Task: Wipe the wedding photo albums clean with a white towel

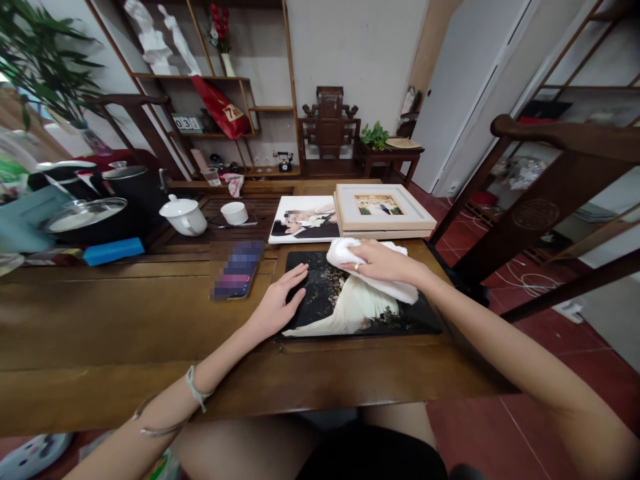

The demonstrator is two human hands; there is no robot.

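A dark photo panel (320, 323) showing a long pale gown lies flat on the wooden table (150, 347) before me. My left hand (277, 300) rests on the panel's left edge, fingers spread and holding nothing. Bunched under my right hand (377, 261) is a white cloth (400, 288), pressed onto the panel's upper right part. The fingers of that hand curl over the cloth, and a ring shows on one of them. The cloth and hand hide the panel's upper right area.
Behind the panel lie a white-edged photo print (305, 227) and stacked framed pictures (385, 223). A phone (237, 270) sits left of my left hand. Farther left are a lidded white tea bowl (184, 217), a small white cup (234, 213) and a blue box (114, 252). A wooden chair (530, 213) stands right.
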